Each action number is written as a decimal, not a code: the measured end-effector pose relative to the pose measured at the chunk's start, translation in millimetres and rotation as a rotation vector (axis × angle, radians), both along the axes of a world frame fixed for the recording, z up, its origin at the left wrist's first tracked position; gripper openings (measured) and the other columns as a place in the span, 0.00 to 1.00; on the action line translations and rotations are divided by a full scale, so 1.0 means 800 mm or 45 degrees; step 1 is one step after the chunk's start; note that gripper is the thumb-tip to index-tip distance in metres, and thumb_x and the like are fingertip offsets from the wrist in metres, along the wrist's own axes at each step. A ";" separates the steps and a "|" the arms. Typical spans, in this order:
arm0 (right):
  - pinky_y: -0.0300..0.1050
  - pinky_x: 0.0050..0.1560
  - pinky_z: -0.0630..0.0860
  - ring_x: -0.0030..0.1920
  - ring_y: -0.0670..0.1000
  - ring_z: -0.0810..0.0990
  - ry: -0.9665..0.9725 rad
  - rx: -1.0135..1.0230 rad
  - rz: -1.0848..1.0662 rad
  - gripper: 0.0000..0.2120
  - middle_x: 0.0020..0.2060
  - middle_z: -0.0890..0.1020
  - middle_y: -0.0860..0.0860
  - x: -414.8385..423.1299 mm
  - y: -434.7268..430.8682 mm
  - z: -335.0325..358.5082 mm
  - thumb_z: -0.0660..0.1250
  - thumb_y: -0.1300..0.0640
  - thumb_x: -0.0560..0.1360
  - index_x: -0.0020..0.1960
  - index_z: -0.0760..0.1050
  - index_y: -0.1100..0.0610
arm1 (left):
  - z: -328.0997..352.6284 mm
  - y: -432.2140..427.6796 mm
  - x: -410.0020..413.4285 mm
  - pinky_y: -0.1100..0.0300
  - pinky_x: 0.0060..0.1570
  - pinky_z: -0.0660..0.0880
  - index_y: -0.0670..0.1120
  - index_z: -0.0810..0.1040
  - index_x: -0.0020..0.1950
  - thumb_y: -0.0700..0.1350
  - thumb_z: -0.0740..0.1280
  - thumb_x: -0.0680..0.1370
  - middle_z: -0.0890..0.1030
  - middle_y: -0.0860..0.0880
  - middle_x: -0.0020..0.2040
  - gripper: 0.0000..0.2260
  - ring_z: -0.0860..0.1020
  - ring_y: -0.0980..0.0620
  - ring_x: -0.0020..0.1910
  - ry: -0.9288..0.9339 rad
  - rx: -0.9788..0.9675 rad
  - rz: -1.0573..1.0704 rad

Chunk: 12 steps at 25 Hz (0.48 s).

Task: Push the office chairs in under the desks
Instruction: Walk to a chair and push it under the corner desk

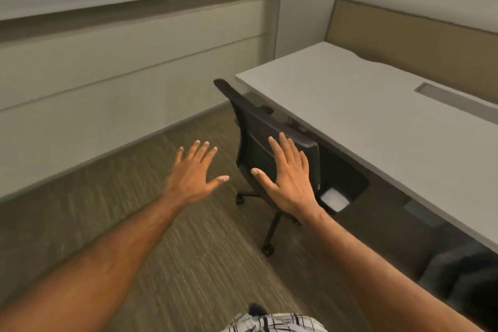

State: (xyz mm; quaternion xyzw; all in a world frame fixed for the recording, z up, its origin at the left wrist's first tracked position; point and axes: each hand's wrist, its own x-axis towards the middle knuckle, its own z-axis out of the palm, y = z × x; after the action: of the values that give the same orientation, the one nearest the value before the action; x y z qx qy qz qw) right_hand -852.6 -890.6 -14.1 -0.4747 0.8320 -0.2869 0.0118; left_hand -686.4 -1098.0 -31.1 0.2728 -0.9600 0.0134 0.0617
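Observation:
A black office chair [253, 129] stands at the long edge of a grey desk [363, 105], its backrest close to the desktop and its seat under it. Its wheeled base shows below on the carpet. My right hand [289, 178] is stretched out flat, fingers apart, in front of the backrest's near end; whether it touches the chair I cannot tell. My left hand [192, 172] is open too, fingers spread, in the air left of the chair and holding nothing.
A dark bin [342, 183] with something white in it sits under the desk beside the chair. A beige partition [409, 38] backs the desk. The wall with window blinds runs along the left. Part of another dark chair [463, 275] shows at lower right.

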 end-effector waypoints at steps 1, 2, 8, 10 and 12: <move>0.56 0.79 0.36 0.82 0.51 0.40 0.041 0.005 -0.005 0.40 0.84 0.45 0.50 -0.022 -0.021 0.010 0.52 0.28 0.79 0.84 0.48 0.47 | 0.011 -0.022 -0.026 0.38 0.78 0.49 0.50 0.56 0.82 0.76 0.42 0.72 0.57 0.46 0.83 0.46 0.51 0.45 0.82 0.018 -0.009 -0.014; 0.57 0.79 0.36 0.82 0.52 0.40 0.088 0.021 -0.020 0.40 0.84 0.44 0.51 -0.043 -0.041 0.018 0.51 0.28 0.79 0.84 0.48 0.47 | 0.021 -0.043 -0.052 0.38 0.79 0.49 0.50 0.56 0.82 0.76 0.43 0.73 0.56 0.46 0.83 0.45 0.50 0.46 0.82 0.012 -0.018 -0.033; 0.59 0.80 0.43 0.82 0.58 0.44 0.195 0.334 -0.228 0.41 0.83 0.46 0.56 -0.110 -0.113 0.016 0.53 0.28 0.79 0.83 0.51 0.49 | 0.045 -0.136 -0.179 0.36 0.78 0.52 0.50 0.55 0.82 0.76 0.45 0.74 0.55 0.46 0.83 0.44 0.51 0.46 0.82 -0.023 0.019 -0.222; 0.62 0.77 0.58 0.80 0.61 0.55 0.148 0.455 -0.343 0.43 0.81 0.56 0.59 -0.122 -0.124 0.008 0.50 0.25 0.77 0.81 0.57 0.52 | 0.044 -0.169 -0.215 0.37 0.78 0.48 0.51 0.54 0.83 0.76 0.45 0.73 0.53 0.48 0.83 0.44 0.49 0.48 0.82 -0.060 0.117 -0.332; 0.60 0.64 0.75 0.67 0.60 0.74 0.153 0.518 -0.460 0.46 0.71 0.72 0.57 -0.123 -0.130 0.006 0.44 0.21 0.74 0.75 0.65 0.53 | 0.039 -0.205 -0.240 0.38 0.79 0.45 0.51 0.55 0.82 0.77 0.46 0.74 0.54 0.49 0.83 0.44 0.49 0.50 0.82 -0.085 0.166 -0.475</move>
State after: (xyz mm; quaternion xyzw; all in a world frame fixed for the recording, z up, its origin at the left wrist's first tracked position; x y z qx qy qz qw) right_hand -950.6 -994.6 -9.4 -0.3228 0.9428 -0.0826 0.0063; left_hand -878.1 -1261.9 0.1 0.0930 -0.9942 -0.0515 0.0135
